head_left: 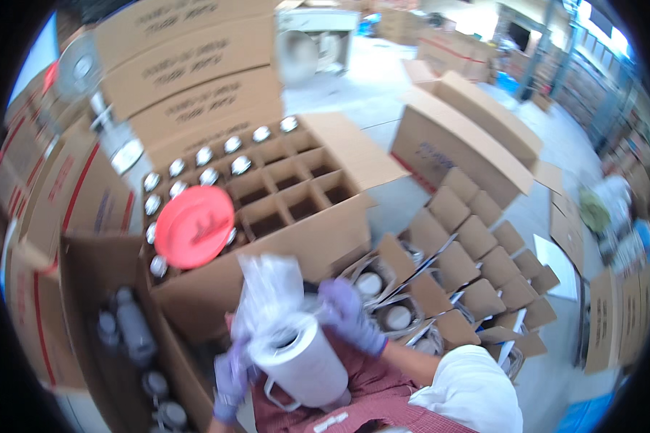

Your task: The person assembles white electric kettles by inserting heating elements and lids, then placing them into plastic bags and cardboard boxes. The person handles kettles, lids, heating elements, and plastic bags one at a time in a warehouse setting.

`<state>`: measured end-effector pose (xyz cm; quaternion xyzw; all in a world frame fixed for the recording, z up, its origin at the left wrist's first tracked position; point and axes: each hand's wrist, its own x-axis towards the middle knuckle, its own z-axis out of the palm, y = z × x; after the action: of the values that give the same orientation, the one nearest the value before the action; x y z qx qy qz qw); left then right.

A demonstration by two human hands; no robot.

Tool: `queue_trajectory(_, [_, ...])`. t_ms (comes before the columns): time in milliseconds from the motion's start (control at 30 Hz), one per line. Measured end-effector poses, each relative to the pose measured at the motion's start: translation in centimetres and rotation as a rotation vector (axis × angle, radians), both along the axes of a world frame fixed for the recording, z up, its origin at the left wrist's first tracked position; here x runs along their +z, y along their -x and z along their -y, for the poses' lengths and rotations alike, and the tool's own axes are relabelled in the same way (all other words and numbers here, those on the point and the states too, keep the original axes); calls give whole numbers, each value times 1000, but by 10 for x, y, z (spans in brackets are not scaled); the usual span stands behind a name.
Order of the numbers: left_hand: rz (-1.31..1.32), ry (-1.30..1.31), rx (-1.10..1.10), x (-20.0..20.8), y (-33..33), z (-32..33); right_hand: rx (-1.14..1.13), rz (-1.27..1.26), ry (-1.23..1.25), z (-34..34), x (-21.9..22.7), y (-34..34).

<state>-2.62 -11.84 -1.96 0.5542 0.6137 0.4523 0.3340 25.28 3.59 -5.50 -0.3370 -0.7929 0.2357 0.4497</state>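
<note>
You have two purple-gloved hands in view, one white mug and one clear bag. The mug (314, 368) sits near centre at your lap, tilted, mouth facing far-left, its one handle on the near left side. The clear plastic bag (271, 285) bunches at the far side of the mug's mouth. Your left hand (232, 379) is at the mug's left, fingers by the bag's lower edge; your right hand (354, 317) is right of the mouth, fingers toward the bag. Both are blurred, so can't tell whether either is spread, pressed together or pinching plastic. Far-left of them stands one divided carton (296, 252) with about thirteen silver caps (232, 143) showing, plus at least six vacant cells on its right. One red round dish (188, 216) lies on its near left part. Near left, one open brown carton (94, 260) holds at least four grey bottles (133, 328), some unclear. Right of you, one cardboard divider grid (477, 238) has at least three round white tops (397, 317) at its left side.
</note>
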Motion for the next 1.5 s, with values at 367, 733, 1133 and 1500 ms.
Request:
queue_trajectory(367, [-56, -107, -97, -57, -47, 94, 385, 360, -231, 141, -19, -91])
queue_trajectory(733, [-223, -562, 141, 74, -92, -80, 248, -838, 906, 139, 82, -24])
queue_trajectory(1133, [83, -261, -983, 35, -295, -28, -302, -1686, 401, 118, 87, -238])
queue_trajectory(1500, [-121, -96, -345, 58, -107, -100, -1179, 593, 303, 212, 154, -462])
